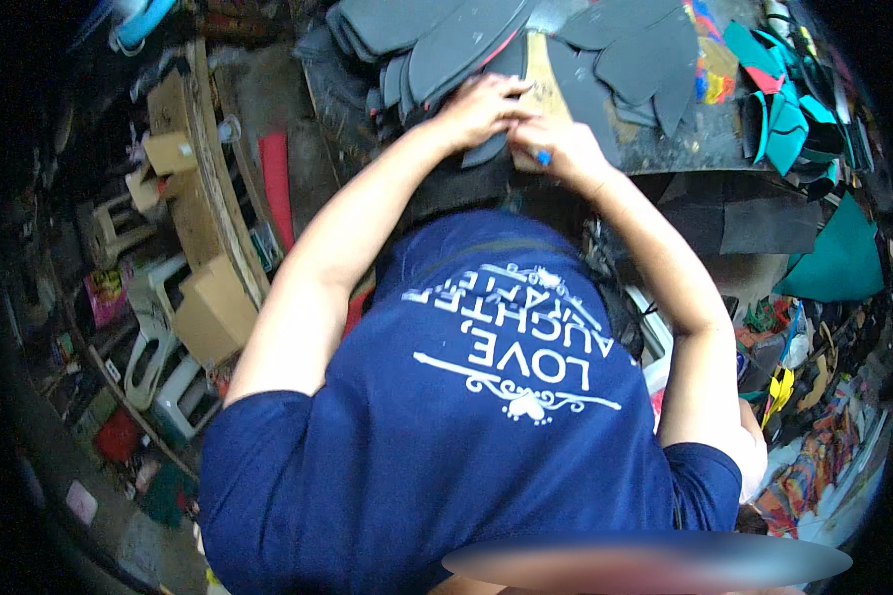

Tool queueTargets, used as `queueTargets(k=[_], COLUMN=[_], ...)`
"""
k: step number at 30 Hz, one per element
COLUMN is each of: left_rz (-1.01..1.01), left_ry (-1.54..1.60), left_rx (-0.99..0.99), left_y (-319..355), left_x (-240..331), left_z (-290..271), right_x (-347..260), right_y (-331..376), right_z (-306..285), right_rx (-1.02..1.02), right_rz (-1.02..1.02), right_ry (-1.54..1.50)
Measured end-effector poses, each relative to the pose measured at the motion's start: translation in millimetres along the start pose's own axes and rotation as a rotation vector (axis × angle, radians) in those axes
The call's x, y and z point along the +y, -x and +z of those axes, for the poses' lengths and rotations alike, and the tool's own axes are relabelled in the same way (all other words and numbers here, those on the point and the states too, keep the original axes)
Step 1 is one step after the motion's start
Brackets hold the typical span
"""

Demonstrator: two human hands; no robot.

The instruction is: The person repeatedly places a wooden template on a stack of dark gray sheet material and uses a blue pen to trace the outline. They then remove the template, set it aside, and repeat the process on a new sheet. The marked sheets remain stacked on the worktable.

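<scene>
Dark grey sheet pieces, cut in curved shapes, lay in overlapping piles at the upper centre of the frame, on a dark counter. More grey pieces were spread further right. Between the two groups lay a tan board, long and narrow; its near end was largely covered by the hands, so its full outline could not be established.

The left hand reached across from the left, palm down, its fingers bent and resting at the board's left edge. Their undersides were hidden; how far they stood open, and whether they gripped or merely pressed, could not be determined. The right hand was closed, its fingers curled round a slim tool with a blue end. Only that end showed; the working tip was concealed, and the tool's kind could not be confirmed. Both hands met or nearly met over the board.

Teal pieces lay heaped at the upper right, partly lost in shadow. A navy shirt blocked the lower centre. A blurred patch obscured the bottom edge, and the dark lens rim cut off the corners.
</scene>
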State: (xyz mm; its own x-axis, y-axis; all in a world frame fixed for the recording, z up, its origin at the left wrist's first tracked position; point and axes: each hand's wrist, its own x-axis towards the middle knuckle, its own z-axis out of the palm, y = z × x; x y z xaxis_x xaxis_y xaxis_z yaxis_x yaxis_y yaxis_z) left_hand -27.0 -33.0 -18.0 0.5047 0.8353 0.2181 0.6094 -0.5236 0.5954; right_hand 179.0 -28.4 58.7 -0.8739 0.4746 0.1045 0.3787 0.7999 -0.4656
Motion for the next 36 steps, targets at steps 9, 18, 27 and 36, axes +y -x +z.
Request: queueTargets(k=[9, 18, 27, 36], left_rz=[-0.035, -0.003, 0.078, 0.088], left_ry=[-0.005, -0.021, -0.036, -0.061], left_rx=[0.009, 0.052, 0.110, 0.060], left_y=[1, 5, 7, 7], left_x=[12, 17, 23, 30], left_z=[-8, -10, -15, -21], right_x=[19, 73, 77, 85], right_y=[13, 68, 73, 66], right_z=[-11, -54, -19, -15], right_rx=[-0.073, 0.215, 0.042, 0.048], right_rz=[0.648, 0.864, 0.954, 0.920], right_ry=[-1.132, -0.251, -0.347, -0.534])
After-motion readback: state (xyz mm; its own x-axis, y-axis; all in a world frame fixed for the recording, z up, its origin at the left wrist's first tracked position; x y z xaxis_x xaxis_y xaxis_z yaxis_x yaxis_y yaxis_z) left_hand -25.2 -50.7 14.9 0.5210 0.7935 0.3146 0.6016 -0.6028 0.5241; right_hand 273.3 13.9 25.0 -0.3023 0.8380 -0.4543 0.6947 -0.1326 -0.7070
